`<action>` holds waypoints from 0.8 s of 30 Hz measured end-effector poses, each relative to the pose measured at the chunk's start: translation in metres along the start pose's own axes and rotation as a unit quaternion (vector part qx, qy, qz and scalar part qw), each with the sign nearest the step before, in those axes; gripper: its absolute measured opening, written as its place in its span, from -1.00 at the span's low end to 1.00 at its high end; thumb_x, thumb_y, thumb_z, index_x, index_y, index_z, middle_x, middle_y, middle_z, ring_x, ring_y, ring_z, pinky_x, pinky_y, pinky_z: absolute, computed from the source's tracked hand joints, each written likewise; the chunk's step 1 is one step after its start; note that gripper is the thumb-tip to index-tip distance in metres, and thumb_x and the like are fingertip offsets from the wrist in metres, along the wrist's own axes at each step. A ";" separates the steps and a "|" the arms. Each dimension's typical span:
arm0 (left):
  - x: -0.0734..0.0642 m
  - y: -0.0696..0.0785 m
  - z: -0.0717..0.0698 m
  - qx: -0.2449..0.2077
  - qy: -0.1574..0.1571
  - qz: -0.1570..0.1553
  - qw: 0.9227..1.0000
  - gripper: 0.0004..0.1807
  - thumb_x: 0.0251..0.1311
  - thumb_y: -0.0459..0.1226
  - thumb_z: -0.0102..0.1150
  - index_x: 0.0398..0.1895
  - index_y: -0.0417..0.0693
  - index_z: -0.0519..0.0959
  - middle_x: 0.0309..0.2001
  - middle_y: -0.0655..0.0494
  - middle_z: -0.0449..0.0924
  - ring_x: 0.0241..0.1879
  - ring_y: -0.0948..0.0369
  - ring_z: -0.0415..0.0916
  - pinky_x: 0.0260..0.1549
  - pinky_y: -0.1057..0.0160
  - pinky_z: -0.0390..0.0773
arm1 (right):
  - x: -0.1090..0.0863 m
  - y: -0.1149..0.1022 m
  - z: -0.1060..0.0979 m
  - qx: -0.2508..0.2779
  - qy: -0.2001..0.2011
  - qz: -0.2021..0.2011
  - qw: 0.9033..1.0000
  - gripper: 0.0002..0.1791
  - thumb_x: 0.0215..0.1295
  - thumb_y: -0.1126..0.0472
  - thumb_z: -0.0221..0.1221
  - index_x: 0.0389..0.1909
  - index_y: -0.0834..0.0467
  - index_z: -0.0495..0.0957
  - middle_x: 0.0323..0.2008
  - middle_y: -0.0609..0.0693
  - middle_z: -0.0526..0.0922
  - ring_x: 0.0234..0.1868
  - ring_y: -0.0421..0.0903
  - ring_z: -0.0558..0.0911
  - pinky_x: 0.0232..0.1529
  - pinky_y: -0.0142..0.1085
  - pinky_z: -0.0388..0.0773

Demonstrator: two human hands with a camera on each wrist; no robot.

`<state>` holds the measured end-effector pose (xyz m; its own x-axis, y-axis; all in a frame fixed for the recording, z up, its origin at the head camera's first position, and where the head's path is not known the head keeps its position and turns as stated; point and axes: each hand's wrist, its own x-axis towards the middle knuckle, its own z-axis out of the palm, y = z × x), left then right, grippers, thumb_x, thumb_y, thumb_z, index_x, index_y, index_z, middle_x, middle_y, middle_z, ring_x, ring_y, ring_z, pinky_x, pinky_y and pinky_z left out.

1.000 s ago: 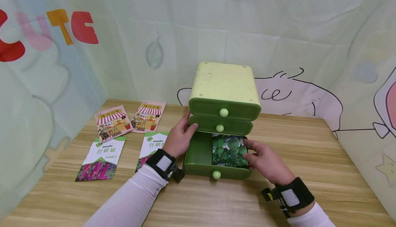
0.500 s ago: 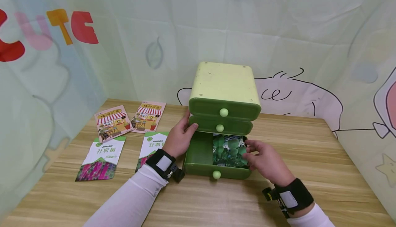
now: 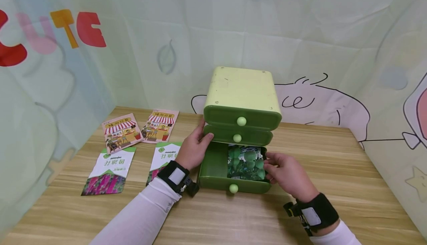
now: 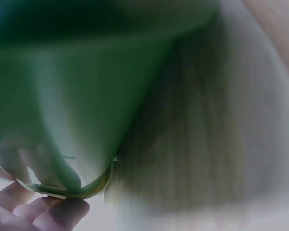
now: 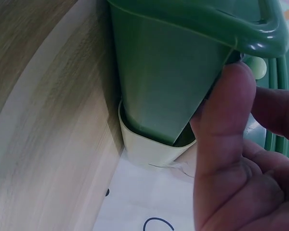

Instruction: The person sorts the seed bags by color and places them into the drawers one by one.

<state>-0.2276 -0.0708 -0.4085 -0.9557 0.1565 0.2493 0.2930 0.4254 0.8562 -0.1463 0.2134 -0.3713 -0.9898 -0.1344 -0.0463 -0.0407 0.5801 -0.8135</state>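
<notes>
A small drawer cabinet [image 3: 244, 89] with a cream shell and green fronts stands on the table, its bottom drawer [image 3: 213, 165] pulled out. Inside that drawer, on the right side, lies a seed packet [image 3: 246, 163] printed with round green leaves or fruit. My left hand [image 3: 192, 146] grips the cabinet's left side, thumb at the front edge; its fingers [image 4: 62, 211] show at the cream rim in the left wrist view. At the drawer's right rim, my right hand [image 3: 288, 174] pinches the packet's right edge, with the thumb [image 5: 226, 106] over the drawer wall in the right wrist view.
Two pink packets [image 3: 122, 132] with a striped awning lie at the table's back left. Two white-and-purple flower packets [image 3: 108, 171] lie in front, one partly behind the left arm. A printed cloth [image 3: 186, 33] hangs behind the table. The upper drawers [image 3: 257, 121] are shut.
The green packet has shifted a little left and lies slightly lower in the drawer. My right fingertips have moved slightly right, from over the packet to its edge. The left hand stays in place.
</notes>
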 end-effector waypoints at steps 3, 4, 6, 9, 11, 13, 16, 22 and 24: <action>0.000 0.000 0.000 0.001 0.000 0.000 1.000 -0.35 0.31 0.19 -0.14 0.38 0.68 -0.16 0.29 0.09 0.30 0.15 0.27 0.25 0.13 -0.03 0.35 | 0.000 0.000 0.000 0.001 0.001 0.000 1.000 -0.55 0.30 0.34 0.09 0.18 0.40 0.36 -0.17 0.21 0.62 -0.48 -0.11 0.58 -0.53 -0.28 0.61; 0.000 0.000 0.000 0.002 0.001 -0.001 1.000 -0.35 0.31 0.19 -0.15 0.38 0.69 -0.16 0.29 0.10 0.30 0.15 0.28 0.25 0.13 -0.03 0.35 | 0.000 0.000 0.000 0.002 0.001 0.000 1.000 -0.55 0.30 0.34 0.09 0.19 0.40 0.36 -0.17 0.21 0.62 -0.48 -0.11 0.58 -0.53 -0.28 0.61; 0.000 0.000 0.000 0.003 0.001 -0.001 1.000 -0.35 0.31 0.19 -0.15 0.38 0.69 -0.15 0.29 0.10 0.30 0.15 0.28 0.25 0.12 -0.02 0.35 | 0.000 0.000 0.000 0.002 0.002 0.001 1.000 -0.55 0.30 0.34 0.09 0.19 0.40 0.35 -0.17 0.22 0.62 -0.48 -0.11 0.58 -0.52 -0.28 0.61; 0.000 0.000 0.000 0.004 0.002 0.000 1.000 -0.35 0.31 0.19 -0.14 0.38 0.69 -0.16 0.29 0.10 0.30 0.15 0.28 0.25 0.13 -0.02 0.35 | 0.000 0.000 -0.001 0.002 0.002 0.003 1.000 -0.55 0.30 0.34 0.08 0.19 0.40 0.35 -0.16 0.22 0.62 -0.47 -0.11 0.58 -0.51 -0.28 0.62; 0.000 0.000 0.000 0.005 0.002 -0.002 1.000 -0.35 0.31 0.20 -0.14 0.38 0.71 -0.16 0.29 0.11 0.30 0.15 0.29 0.25 0.13 -0.02 0.35 | 0.000 0.000 -0.001 0.002 0.002 0.003 1.000 -0.55 0.31 0.33 0.08 0.19 0.40 0.35 -0.15 0.22 0.62 -0.47 -0.11 0.58 -0.51 -0.28 0.62; 0.000 0.000 0.000 0.005 0.002 -0.001 1.000 -0.35 0.31 0.20 -0.14 0.38 0.71 -0.17 0.29 0.11 0.30 0.15 0.29 0.25 0.12 -0.02 0.36 | 0.000 0.000 -0.001 0.002 0.003 0.004 1.000 -0.54 0.31 0.33 0.08 0.20 0.40 0.35 -0.14 0.22 0.61 -0.46 -0.11 0.58 -0.51 -0.28 0.62; 0.000 0.000 0.000 0.005 0.003 -0.001 1.000 -0.35 0.30 0.20 -0.15 0.38 0.71 -0.16 0.28 0.11 0.32 0.14 0.29 0.26 0.12 -0.02 0.36 | 0.000 -0.001 -0.001 0.003 0.003 0.005 1.000 -0.54 0.31 0.32 0.08 0.20 0.39 0.34 -0.13 0.22 0.61 -0.46 -0.11 0.58 -0.50 -0.28 0.62; 0.000 -0.001 0.001 0.002 0.005 -0.001 1.000 -0.35 0.29 0.21 -0.14 0.38 0.69 -0.14 0.27 0.10 0.33 0.13 0.28 0.28 0.11 -0.03 0.37 | 0.000 -0.001 -0.001 0.007 0.005 0.008 1.000 -0.54 0.31 0.31 0.08 0.20 0.39 0.35 -0.12 0.22 0.61 -0.46 -0.11 0.59 -0.50 -0.27 0.62; 0.000 -0.002 0.001 0.002 0.006 0.000 1.000 -0.35 0.29 0.21 -0.14 0.38 0.68 -0.14 0.26 0.09 0.34 0.13 0.27 0.28 0.11 -0.03 0.37 | 0.000 -0.001 -0.001 0.007 0.007 0.008 1.000 -0.55 0.31 0.32 0.08 0.19 0.39 0.35 -0.12 0.22 0.61 -0.46 -0.11 0.59 -0.50 -0.27 0.62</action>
<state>-0.2285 -0.0706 -0.4102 -0.9562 0.1462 0.2535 0.2922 0.4286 0.8550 -0.1461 0.2138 -0.3698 -0.9921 -0.1139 -0.0525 -0.0221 0.5704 -0.8211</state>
